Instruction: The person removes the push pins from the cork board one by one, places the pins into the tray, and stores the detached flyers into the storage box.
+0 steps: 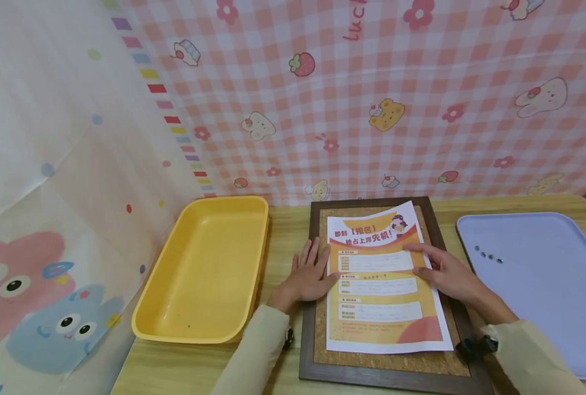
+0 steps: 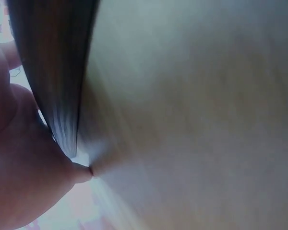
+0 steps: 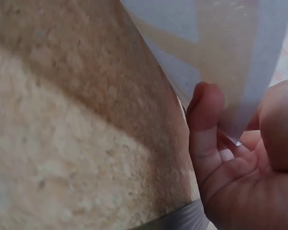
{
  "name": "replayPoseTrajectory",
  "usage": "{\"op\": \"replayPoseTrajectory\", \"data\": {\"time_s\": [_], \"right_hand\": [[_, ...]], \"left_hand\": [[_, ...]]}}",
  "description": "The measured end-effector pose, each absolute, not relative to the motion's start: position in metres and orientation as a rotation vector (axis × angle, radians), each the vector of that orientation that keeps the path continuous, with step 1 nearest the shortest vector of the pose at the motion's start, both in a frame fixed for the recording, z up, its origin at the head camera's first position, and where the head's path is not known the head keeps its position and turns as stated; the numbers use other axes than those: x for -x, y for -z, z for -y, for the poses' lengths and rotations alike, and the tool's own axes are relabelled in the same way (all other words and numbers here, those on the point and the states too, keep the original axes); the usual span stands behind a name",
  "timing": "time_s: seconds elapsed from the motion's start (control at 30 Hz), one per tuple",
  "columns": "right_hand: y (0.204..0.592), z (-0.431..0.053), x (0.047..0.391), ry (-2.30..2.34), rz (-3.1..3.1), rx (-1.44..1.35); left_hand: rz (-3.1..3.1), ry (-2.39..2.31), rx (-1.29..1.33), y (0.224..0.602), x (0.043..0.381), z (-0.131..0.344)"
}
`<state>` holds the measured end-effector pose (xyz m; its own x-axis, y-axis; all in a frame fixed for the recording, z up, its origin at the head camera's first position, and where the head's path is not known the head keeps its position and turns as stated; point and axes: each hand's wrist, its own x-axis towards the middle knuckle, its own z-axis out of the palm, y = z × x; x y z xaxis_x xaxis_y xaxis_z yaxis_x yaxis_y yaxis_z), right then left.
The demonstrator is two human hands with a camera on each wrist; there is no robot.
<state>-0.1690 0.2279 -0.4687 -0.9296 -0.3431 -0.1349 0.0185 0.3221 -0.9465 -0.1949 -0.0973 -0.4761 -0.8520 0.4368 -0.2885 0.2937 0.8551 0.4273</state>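
Observation:
A printed orange-and-white poster (image 1: 379,307) lies over a cork board (image 1: 391,360) with a dark wooden frame (image 1: 306,334). My left hand (image 1: 308,277) rests on the frame's left side, fingers extended and spread, thumb at the poster's left edge. In the left wrist view, part of this hand (image 2: 26,163) shows beside the dark frame (image 2: 53,72). My right hand (image 1: 450,277) holds the poster's right edge between its fingers. The right wrist view shows the poster's edge (image 3: 230,62) lifted off the cork (image 3: 72,120), with the right hand's fingers (image 3: 206,110) around it.
A yellow tray (image 1: 204,263) stands on the wooden table (image 1: 174,365) to the left. On the right, a lavender tray (image 1: 544,285) bears several small shiny pins (image 1: 491,257). A pink checked cloth (image 1: 352,109) hangs behind the table.

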Motion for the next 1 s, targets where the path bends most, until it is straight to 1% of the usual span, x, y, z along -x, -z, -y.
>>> {"op": "replayPoseTrajectory", "data": {"time_s": [0.3,0.63,0.87,1.0], "right_hand": [[0.464,-0.228,0.166,1.818,-2.129,0.298],[0.461,-0.224,0.164,1.932,-2.072,0.255],[0.46,-0.222,0.164,1.978,-2.044,0.238],[0.459,-0.222,0.164,2.024,-1.997,0.268]], "left_hand": [[-2.641,-0.736,-0.528,0.473,0.192,0.097],[-2.636,-0.821,-0.549,0.469,0.186,0.095],[-2.585,-1.061,-0.615,0.467,0.181,0.099],[-2.559,-1.247,-0.595,0.465,0.178,0.101]]}}
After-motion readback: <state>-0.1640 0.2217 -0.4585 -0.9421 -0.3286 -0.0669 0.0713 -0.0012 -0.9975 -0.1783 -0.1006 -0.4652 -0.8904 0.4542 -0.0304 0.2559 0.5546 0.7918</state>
